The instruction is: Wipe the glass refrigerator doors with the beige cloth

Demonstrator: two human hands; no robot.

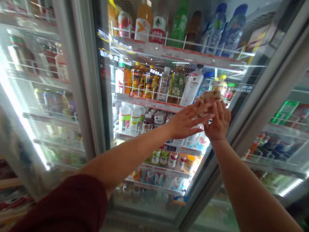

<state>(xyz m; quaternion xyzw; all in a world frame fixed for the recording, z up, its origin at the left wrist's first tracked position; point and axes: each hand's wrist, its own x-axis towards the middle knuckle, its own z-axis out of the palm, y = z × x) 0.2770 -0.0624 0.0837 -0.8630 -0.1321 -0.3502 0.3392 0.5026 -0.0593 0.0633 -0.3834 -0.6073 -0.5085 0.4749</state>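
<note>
Both my arms reach out to the glass door [243, 96] of a drinks fridge. My right hand [218, 122] presses a crumpled pale cloth [208, 97] against the glass near the door's right edge, fingers curled on it. My left hand [187, 120] lies just left of it, fingers stretched out flat toward the cloth and touching the right hand. Behind the glass stand rows of bottled drinks [154, 82] on white wire shelves [149, 102]. A dark red sleeve [70, 206] covers my left upper arm.
A second glass-door fridge [41, 96] stands to the left, with a bright light strip down its side. Another fridge door [285, 138] with drinks lies to the right. A grey door frame [82, 77] separates the left units.
</note>
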